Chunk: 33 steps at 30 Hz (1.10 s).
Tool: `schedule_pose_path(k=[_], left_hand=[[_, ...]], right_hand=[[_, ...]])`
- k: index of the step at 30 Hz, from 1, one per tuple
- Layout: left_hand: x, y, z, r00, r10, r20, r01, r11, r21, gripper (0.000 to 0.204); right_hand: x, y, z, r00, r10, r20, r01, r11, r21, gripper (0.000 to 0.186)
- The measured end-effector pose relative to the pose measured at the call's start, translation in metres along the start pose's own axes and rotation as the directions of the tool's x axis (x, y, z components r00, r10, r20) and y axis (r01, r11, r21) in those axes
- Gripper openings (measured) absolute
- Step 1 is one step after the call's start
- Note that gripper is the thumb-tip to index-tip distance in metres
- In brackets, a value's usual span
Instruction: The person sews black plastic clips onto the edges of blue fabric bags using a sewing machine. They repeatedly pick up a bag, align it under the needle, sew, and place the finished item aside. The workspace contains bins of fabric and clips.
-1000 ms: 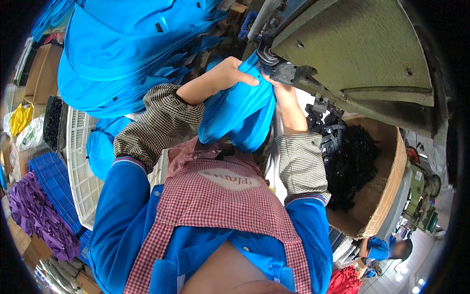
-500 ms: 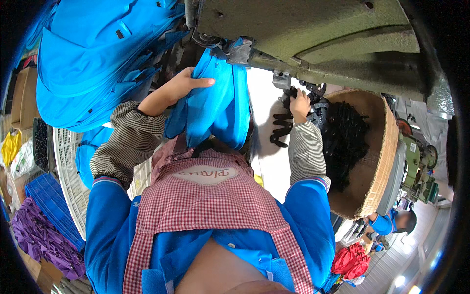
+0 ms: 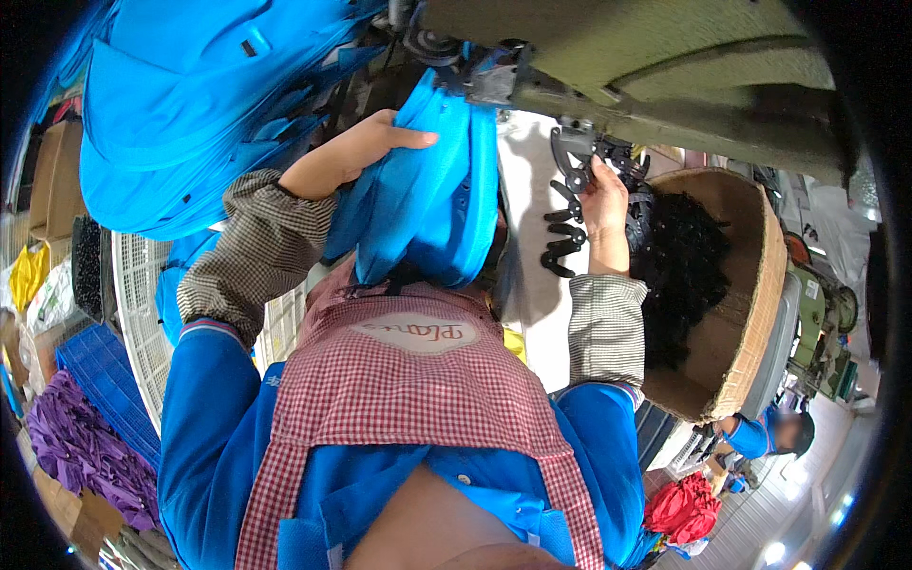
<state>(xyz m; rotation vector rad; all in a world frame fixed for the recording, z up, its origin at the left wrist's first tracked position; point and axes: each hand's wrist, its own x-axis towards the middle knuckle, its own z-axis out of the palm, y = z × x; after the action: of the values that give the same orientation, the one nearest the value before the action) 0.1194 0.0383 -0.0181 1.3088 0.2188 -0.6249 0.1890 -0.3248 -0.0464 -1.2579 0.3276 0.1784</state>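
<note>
Though near carton rim, right hand with clips beside open tabletop.

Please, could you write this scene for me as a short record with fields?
Left grip: closed on folded blue cloth
Right grip: touching black straps; firm hold unclear
Table: white, some straps on it
Top right: green machine
Right: open cardboard box, black pieces inside
Upper left: blue fabric pile
Lower left: purple cloth
</note>
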Motion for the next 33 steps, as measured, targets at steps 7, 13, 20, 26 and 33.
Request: schedule_pose_path(k=[7, 13, 20, 26, 33], left_hand=[[-0.006, 0.003, 0.001, 0.999, 0.034, 0.015, -0.034, 0.999, 0.011, 0.049], [-0.01, 0.009, 0.001, 0.999, 0.043, 0.024, -0.043, 0.999, -0.011, 0.05], [-0.01, 0.0, -0.007, 0.996, 0.086, 0.02, -0.085, 0.995, -0.061, 0.048], [-0.014, 0.015, -0.002, 0.996, -0.017, 0.086, 0.019, 1.0, -0.019, 0.053], [-0.037, 0.009, 0.002, 0.972, 0.042, 0.23, 0.016, 0.97, -0.244, 0.062]], right_hand=[[-0.077, 0.021, 0.122, 0.991, 0.007, 0.134, -0.014, 0.999, 0.048, 0.01], [-0.083, 0.027, 0.158, 0.981, -0.185, 0.059, 0.182, 0.981, 0.064, 0.017], [-0.061, 0.028, 0.114, 0.972, -0.041, 0.23, 0.163, 0.825, -0.541, 0.038], [0.08, 0.1, 0.103, 0.615, -0.432, 0.659, 0.657, -0.182, -0.732, 0.029], [0.056, 0.098, 0.122, 0.783, -0.319, 0.534, 0.569, 0.023, -0.822, 0.022]])
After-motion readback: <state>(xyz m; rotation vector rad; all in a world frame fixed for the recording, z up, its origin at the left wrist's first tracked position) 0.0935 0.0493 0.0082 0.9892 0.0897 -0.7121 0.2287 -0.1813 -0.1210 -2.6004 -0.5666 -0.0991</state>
